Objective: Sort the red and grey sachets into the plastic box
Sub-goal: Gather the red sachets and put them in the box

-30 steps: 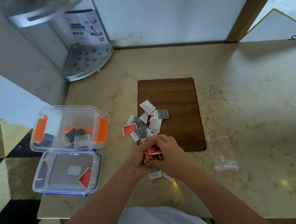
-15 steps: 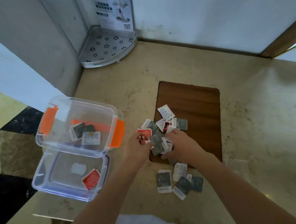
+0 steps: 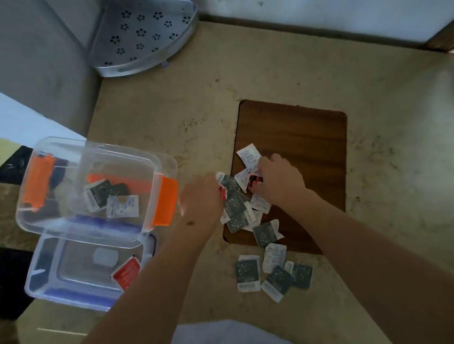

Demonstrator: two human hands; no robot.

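A pile of grey sachets (image 3: 235, 205) lies on the front left corner of a brown wooden board (image 3: 299, 145). My left hand (image 3: 202, 197) grips red sachets (image 3: 222, 192) just left of the pile. My right hand (image 3: 277, 180) reaches into the pile and pinches a red sachet (image 3: 253, 182). A second cluster of grey sachets (image 3: 274, 273) lies on the counter nearer to me. The clear plastic box (image 3: 63, 223) with orange clips stands at the left and holds a few grey sachets (image 3: 106, 193). Its lid (image 3: 53, 278) lies in front of it with one red sachet (image 3: 126, 271) on it.
A perforated metal corner shelf (image 3: 143, 35) stands in the back left corner against the wall. The marble counter (image 3: 394, 160) extends to the right; its left edge drops to a tiled floor (image 3: 1, 268) right beside the box and lid.
My hands have parted and moved up from the near counter into the pile on the board. The grey sachets they covered now lie bare near me. The view has swung left and closer.
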